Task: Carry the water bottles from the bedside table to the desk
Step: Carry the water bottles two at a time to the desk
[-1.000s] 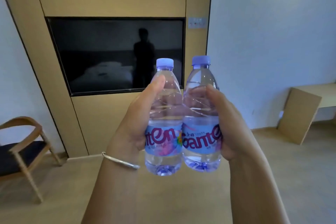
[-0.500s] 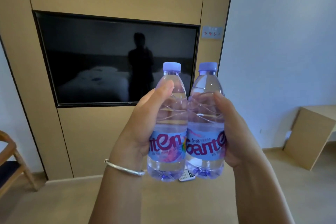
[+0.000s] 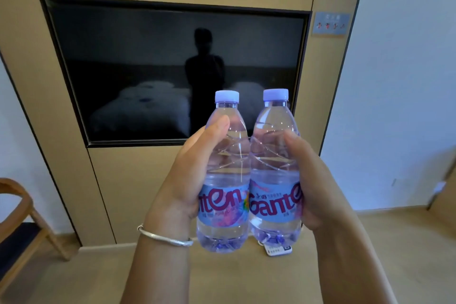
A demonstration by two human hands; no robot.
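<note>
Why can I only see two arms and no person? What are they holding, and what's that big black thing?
The camera sits on the person's head and looks forward and down, so you see only their own arms. The left hand holds one water bottle, the right hand holds the other water bottle. Both bottles are upright, side by side, with caps on. The black thing is a switched-off TV on the wall; it mirrors the person's dark shape. A wooden chair stands at the left.
</note>
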